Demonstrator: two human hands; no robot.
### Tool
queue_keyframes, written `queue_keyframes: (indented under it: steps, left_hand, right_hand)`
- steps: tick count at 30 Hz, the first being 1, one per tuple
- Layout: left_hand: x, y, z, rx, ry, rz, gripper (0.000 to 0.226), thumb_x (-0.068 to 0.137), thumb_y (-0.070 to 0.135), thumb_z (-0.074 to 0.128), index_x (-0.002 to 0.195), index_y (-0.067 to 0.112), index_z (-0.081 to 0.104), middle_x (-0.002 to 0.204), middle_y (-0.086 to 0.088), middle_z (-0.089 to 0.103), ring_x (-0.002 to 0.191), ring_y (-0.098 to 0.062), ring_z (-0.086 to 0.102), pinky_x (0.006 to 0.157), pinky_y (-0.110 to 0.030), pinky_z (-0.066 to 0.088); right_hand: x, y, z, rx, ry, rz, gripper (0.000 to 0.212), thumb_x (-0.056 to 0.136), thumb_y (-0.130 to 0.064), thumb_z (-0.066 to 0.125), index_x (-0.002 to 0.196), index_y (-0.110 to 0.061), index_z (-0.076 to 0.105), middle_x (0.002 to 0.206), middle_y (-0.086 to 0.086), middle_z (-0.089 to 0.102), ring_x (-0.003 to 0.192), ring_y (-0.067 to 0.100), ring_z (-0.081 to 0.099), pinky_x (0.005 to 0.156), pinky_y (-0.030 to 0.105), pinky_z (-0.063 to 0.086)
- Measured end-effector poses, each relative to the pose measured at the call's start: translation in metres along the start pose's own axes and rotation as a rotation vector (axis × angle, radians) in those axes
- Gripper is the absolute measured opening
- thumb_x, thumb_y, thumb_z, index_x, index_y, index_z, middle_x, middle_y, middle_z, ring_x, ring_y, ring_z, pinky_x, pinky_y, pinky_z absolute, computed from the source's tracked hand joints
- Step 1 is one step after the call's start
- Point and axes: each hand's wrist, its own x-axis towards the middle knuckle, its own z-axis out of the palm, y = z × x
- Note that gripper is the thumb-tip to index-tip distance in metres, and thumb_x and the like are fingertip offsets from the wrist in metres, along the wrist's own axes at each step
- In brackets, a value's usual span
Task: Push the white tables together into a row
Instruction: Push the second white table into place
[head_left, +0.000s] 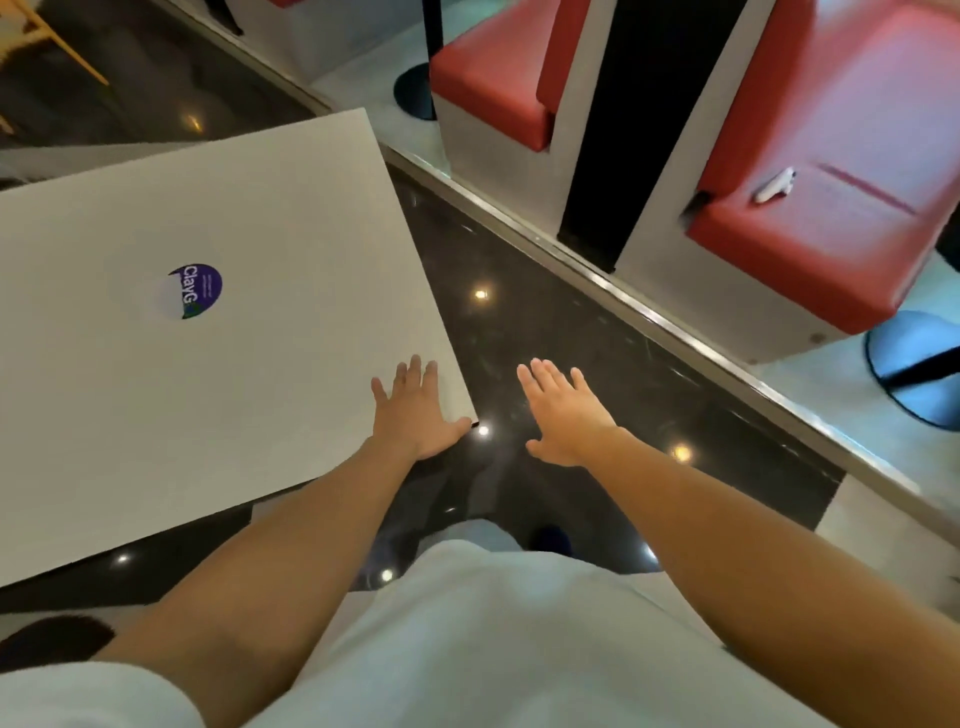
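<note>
A square white table (156, 389) fills the left half of the view, with a round purple sticker (195, 291) near its middle. My left hand (413, 410) lies flat on the table's near right corner, fingers spread and the thumb at the corner's edge. My right hand (563, 415) hovers beside it over the dark glossy floor, open with fingers apart, touching nothing. A strip of a second white surface (78, 156) shows behind the table's far left edge.
Red booth seats (831, 208) (493, 83) on white bases stand on a raised pale platform at the right and back, bordered by a metal strip (649, 312). A small white object (774, 187) lies on the nearer seat. Dark round table bases (415, 91) (914, 374) stand on the platform.
</note>
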Motion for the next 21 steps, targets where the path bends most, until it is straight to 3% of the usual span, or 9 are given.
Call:
queue_keyframes:
  steps: [8,21]
  left_hand:
    - [0.084,0.064,-0.027,-0.080,0.030,-0.204,0.103,0.080,0.081,0.043,0.157,0.024,0.005,0.167,-0.007,0.000,0.153,-0.033,0.000,0.117,-0.062,0.002]
    - [0.285,0.049,-0.098,-0.243,0.046,-0.548,0.103,0.082,0.080,0.039,0.157,0.019,0.003,0.167,-0.009,-0.001,0.152,-0.034,-0.001,0.117,-0.063,0.005]
  right_hand:
    - [0.087,0.087,-0.045,-0.076,0.008,-0.140,0.103,0.090,-0.044,0.065,0.157,-0.015,-0.008,0.166,0.011,-0.004,0.152,0.029,-0.007,0.118,0.050,-0.003]
    - [0.333,0.154,-0.168,-0.286,-0.096,-0.444,0.106,0.090,-0.044,0.064,0.155,-0.015,-0.015,0.166,0.011,-0.011,0.151,0.027,-0.012,0.120,0.050,-0.002]
